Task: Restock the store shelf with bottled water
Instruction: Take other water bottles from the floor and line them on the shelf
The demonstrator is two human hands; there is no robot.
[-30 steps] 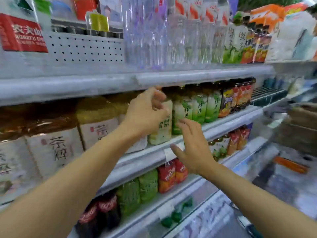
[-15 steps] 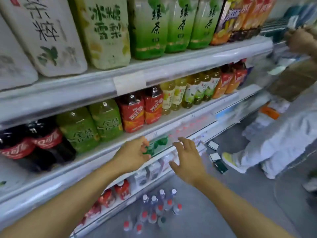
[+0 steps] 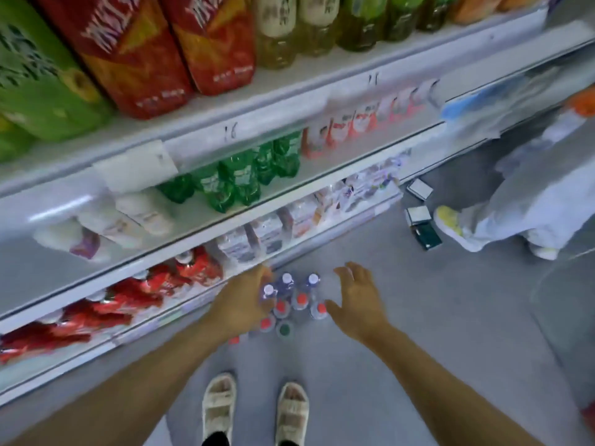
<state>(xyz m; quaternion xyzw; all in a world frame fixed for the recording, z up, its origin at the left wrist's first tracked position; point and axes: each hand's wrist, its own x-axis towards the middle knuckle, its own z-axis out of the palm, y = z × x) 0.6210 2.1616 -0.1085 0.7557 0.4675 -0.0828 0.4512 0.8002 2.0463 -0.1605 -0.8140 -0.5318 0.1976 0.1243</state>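
Observation:
Several water bottles (image 3: 297, 300) with red, white and one green cap stand clustered on the grey floor in front of the store shelf (image 3: 199, 130). My left hand (image 3: 240, 300) hangs just left of the cluster, fingers loosely curled, and covers part of it; no grip shows. On the cluster's right, my right hand (image 3: 357, 300) is spread with straight fingers and holds nothing. Both hands are above the caps, one to each side.
Shelf tiers hold red and green drink bottles, green bottles (image 3: 238, 175), cartons and red packs (image 3: 135, 294). My sandalled feet (image 3: 254, 410) stand on the floor. Another person's leg and shoe (image 3: 457, 226) are at right, beside small boxes (image 3: 421, 217) on the floor.
My view has tilted down from the upper shelves to the floor. Both hands have dropped from shelf height to either side of the bottle cluster on the floor.

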